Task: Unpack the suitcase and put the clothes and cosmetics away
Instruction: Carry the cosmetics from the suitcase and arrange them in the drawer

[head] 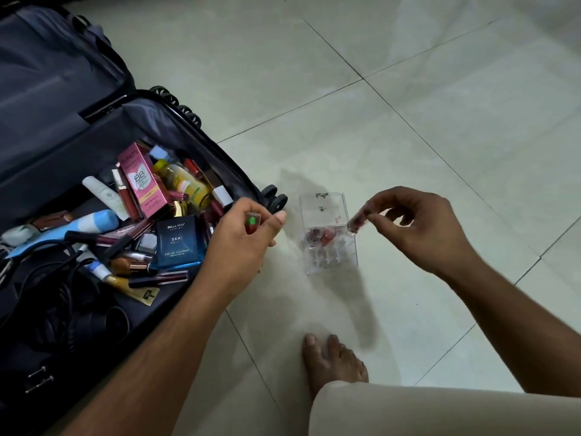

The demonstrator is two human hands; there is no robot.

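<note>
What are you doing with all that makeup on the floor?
A person is sitting on the tiled floor beside an open suitcase full of cosmetics, sorting lipsticks into a clear organizer box. The left hand holds a small red lipstick at the suitcase edge. The right hand pinches another small tube right above the box, which already has a few reddish ones inside. Plenty is still in the suitcase, like a pink BB cream box and a blue cologne box.

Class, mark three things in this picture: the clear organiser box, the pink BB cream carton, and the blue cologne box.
clear organiser box (327,243), head view, on its front compartments.
pink BB cream carton (143,180), head view, on its printed face.
blue cologne box (177,240), head view, on its lettered top.
</note>
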